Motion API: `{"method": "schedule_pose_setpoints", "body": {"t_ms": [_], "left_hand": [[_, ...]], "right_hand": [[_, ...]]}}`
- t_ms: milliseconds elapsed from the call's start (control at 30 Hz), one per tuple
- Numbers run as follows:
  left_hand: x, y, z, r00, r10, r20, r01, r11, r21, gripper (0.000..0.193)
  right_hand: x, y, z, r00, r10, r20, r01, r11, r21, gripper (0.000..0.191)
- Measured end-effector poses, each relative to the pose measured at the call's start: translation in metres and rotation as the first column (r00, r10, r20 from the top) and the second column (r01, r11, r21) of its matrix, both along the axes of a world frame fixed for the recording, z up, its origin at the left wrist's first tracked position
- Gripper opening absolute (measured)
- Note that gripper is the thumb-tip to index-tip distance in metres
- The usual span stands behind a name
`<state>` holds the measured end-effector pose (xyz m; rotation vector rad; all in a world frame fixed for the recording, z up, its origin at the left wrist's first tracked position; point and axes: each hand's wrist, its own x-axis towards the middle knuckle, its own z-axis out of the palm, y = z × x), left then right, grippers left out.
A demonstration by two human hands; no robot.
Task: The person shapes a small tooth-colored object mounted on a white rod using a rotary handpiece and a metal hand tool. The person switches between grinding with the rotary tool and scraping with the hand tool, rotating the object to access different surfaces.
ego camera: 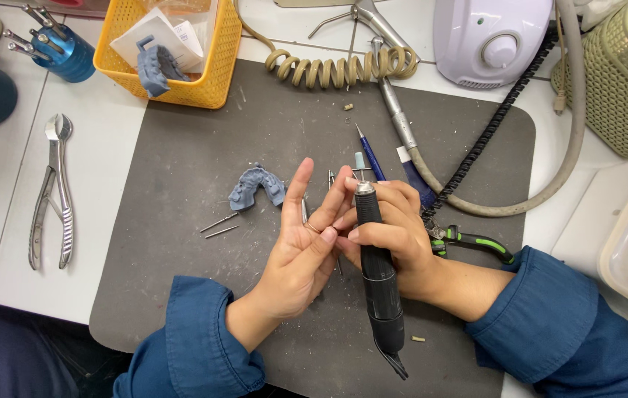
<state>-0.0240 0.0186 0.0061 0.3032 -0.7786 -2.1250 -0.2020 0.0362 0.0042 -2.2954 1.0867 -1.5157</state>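
Observation:
My right hand point(395, 236) grips a black rotary handpiece point(376, 273), its silver tip with a small pale grinding bit pointing away from me. My left hand point(303, 247) is held flat beside it, fingers stretched, its fingertips touching the right hand's fingers near the tool's tip; whether it pinches a small part there I cannot tell. A blue-grey dental model point(256, 187) lies on the dark grey mat point(203, 147) just left of my left hand, with two thin metal burs point(219, 225) next to it.
An orange basket point(203, 81) with another blue-grey model stands at the back left. Steel pliers point(52, 195) lie on the white table at left. Green-handled cutters point(476, 242), a blue pen-like tool point(371, 158), a coiled hose point(339, 68) and a white machine point(487, 37) sit behind my right hand.

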Motion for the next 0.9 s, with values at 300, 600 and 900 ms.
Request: {"method": "schedule_pose_setpoints", "body": {"t_ms": [300,600,900], "left_hand": [[0.005,0.006,-0.002,0.999,-0.013,0.051,0.017,0.996,-0.082,0.077],[0.007,0.005,-0.016,0.954,0.04,0.297,-0.01,0.995,-0.101,0.032],[0.007,0.008,-0.026,0.927,0.153,0.344,-0.163,0.987,0.001,0.02]], "right_hand": [[-0.004,0.003,-0.001,0.997,-0.031,-0.077,0.03,0.999,-0.01,0.039],[-0.01,0.005,-0.009,0.991,-0.045,0.123,0.042,0.999,0.027,0.042],[-0.01,0.001,-0.01,0.998,-0.055,-0.009,0.055,0.996,-0.065,0.047]]}}
